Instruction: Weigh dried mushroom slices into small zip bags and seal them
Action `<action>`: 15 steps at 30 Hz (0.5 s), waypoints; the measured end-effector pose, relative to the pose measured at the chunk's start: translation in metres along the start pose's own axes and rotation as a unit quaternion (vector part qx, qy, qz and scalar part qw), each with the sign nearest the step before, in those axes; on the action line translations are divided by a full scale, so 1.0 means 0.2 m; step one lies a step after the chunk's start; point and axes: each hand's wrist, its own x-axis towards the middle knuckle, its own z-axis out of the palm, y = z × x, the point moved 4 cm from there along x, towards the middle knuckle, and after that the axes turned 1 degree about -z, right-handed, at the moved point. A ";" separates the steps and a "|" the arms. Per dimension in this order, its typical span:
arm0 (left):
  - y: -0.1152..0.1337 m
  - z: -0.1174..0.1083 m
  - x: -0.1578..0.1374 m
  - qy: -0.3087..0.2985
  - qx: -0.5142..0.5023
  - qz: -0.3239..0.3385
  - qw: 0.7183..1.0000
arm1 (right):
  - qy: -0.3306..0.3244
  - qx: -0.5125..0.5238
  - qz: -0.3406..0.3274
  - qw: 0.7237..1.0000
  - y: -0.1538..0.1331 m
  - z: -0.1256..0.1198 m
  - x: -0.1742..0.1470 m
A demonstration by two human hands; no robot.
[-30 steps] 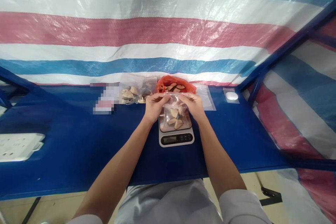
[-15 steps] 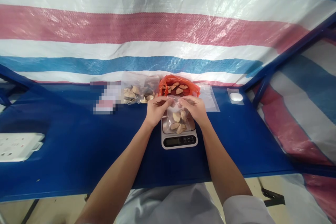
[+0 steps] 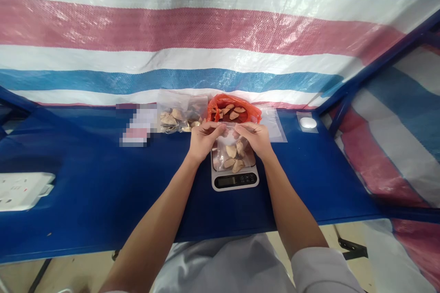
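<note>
My left hand [image 3: 205, 139] and my right hand [image 3: 255, 138] each pinch the top edge of a clear zip bag [image 3: 222, 158]. Several pale dried slices [image 3: 232, 151] lie inside it. The bag's lower part is over the plate of a small white kitchen scale [image 3: 235, 181], whether resting on it or just above I cannot tell. The scale's dark display is too small to read. Just behind my hands an orange-red plastic bag [image 3: 252, 109] gapes, with more brownish slices in it.
Left of the orange-red bag stand filled clear bags [image 3: 170, 119]; flat clear bags [image 3: 278, 130] lie to its right. A small bag with a white round item [image 3: 308, 123] is farther right. A white power strip [image 3: 25, 190] lies at the left of the blue table [image 3: 113, 201]. Striped sheeting [image 3: 192, 29] hangs behind.
Both hands still hold the zip bag's top edge, with the fingertips slightly shifted along it. The whole view has moved a little; the things on the table stand as before.
</note>
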 end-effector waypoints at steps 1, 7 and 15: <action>0.00 -0.01 0.00 0.003 -0.006 0.002 1.000 | 0.000 0.002 0.002 1.000 0.01 -0.01 0.00; -0.03 -0.02 0.00 0.022 0.008 -0.005 1.000 | 0.024 -0.008 -0.021 0.999 0.02 -0.01 0.00; 0.01 0.00 0.00 0.003 0.063 0.004 0.998 | 0.006 -0.003 0.010 1.000 0.02 0.01 -0.01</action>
